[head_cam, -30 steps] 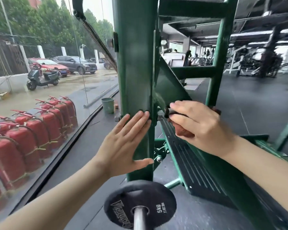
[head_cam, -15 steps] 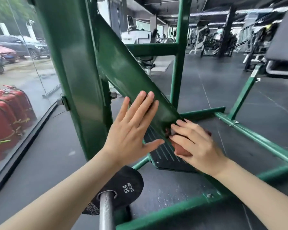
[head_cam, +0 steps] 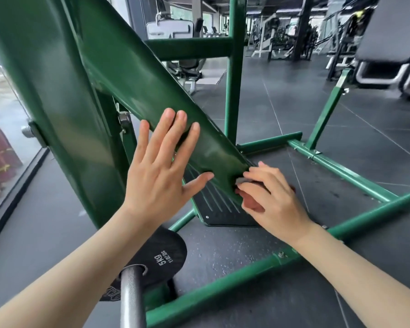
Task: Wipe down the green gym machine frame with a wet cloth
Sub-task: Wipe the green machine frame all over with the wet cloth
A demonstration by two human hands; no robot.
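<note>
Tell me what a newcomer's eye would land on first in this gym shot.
First, the slanted green beam running from upper left down to the centre, with the left hand laid flat against it. Just right of that, the right hand presses a reddish cloth to the beam's lower end above the ribbed black footplate. At bottom centre sits a black 5 kg plate on a steel bar.

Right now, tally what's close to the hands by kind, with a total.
Hands: 2, left hand and right hand
Cloth: 1
Weight plate: 1
Bar: 1
Foot plate: 1
Green frame: 1
Total: 7
</note>
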